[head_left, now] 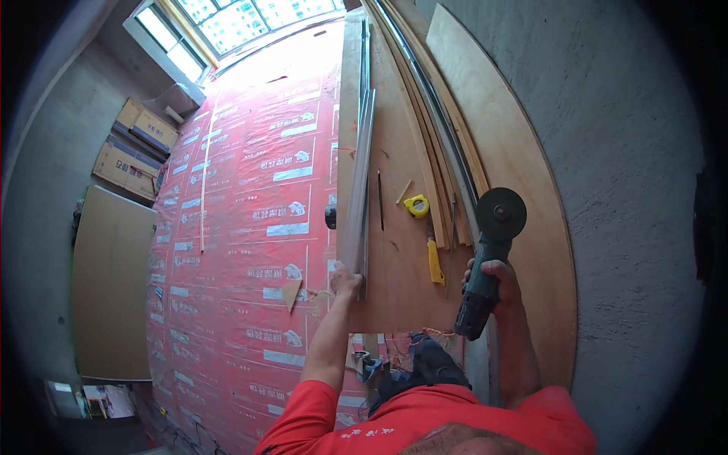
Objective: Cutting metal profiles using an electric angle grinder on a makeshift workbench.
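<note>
Hands well apart: L hand (346,280) is closed on the silver strips (360,182) close to their near end; R hand (500,277) is wrapped round the body of an angle grinder (478,292), disc (502,214) pointing to the far side. Strips lie lengthwise along the L side of the worktop (402,296), running away toward the window. Can't tell if the disc is spinning.

Step in hand looks like steadying the strips w/ L while the grinder's at the ready on the R, prob. for a cut; disc isn't on the metal. Next move, as I judge it, calls for bringing the grinder across to the L, disc edge square to the strip, L fingers kept out of its line.

Edges: strips sit near the worktop's L edge, w/ red floor sheeting (250,189) beyond; near edge is just this side of the L hand, cables (436,332) by it. Bare board between strips and yellow knife (435,262) gives some room; tape measure (416,205) and dark pencil-like stick (381,201) lie farther up. R side is tighter: wood strips (425,152), then plywood sheet (523,114) and grey wall (629,152).
</note>
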Motion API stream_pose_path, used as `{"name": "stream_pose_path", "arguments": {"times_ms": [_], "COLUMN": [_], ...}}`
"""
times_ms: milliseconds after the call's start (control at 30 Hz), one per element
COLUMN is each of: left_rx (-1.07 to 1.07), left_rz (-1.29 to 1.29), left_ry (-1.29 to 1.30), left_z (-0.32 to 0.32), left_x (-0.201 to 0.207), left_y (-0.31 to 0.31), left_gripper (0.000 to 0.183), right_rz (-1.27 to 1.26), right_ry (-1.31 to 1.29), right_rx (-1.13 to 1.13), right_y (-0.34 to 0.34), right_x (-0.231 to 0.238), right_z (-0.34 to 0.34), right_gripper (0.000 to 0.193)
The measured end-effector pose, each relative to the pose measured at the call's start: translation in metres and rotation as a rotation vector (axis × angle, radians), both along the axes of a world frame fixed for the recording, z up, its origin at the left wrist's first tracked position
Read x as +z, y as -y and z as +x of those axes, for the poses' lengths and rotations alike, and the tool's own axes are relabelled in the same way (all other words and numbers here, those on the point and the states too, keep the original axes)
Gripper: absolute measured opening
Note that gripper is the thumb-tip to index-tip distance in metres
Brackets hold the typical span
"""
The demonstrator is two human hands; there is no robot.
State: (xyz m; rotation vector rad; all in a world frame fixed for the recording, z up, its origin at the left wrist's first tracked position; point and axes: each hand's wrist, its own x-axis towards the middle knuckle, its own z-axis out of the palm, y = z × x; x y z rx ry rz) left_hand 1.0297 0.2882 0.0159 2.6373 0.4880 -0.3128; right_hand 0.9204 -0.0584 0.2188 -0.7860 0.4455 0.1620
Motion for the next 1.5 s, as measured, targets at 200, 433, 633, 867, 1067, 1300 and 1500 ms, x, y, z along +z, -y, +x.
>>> {"name": "stream_pose_path", "arguments": {"times_ms": [200, 433, 633, 867, 1067, 1300, 1500], "left_rx": [-0.076, 0.033, 0.054, 0.089, 0.156, 1.031, 1.246], "left_rz": [0.011, -0.119, -0.197, -0.131, 0.053, -0.066, 0.154], "left_ry": [0.089, -0.008, 0.151, 0.075, 0.478, 0.617, 0.615], "left_z": [-0.153, -0.332, -0.241, -0.144, -0.186, -0.439, -0.488], "left_x": [0.004, 0.031, 0.026, -0.023, 0.002, -0.005, -0.023], "left_y": [-0.084, -0.140, -0.094, -0.043, -0.039, -0.036, -0.026], "left_gripper": [0.055, 0.065, 0.067, 0.084, 0.072, 0.017, 0.020], "right_rz": [0.021, 0.037, 0.007, -0.072, 0.031, 0.039, -0.034], "right_ry": [0.060, 0.067, 0.067, 0.130, 0.067, 0.160, 0.129], "right_rx": [0.032, 0.148, 0.182, 0.194, 0.457, 0.644, 0.852], "right_y": [-0.020, -0.038, -0.052, -0.060, -0.057, -0.080, -0.127], "right_x": [0.017, 0.025, 0.041, 0.046, 0.020, 0.024, 0.024], "right_z": [-0.014, -0.042, -0.050, -0.035, 0.018, 0.067, 0.068], "right_gripper": [0.046, 0.048, 0.047, 0.046, 0.047, 0.048, 0.044]}}
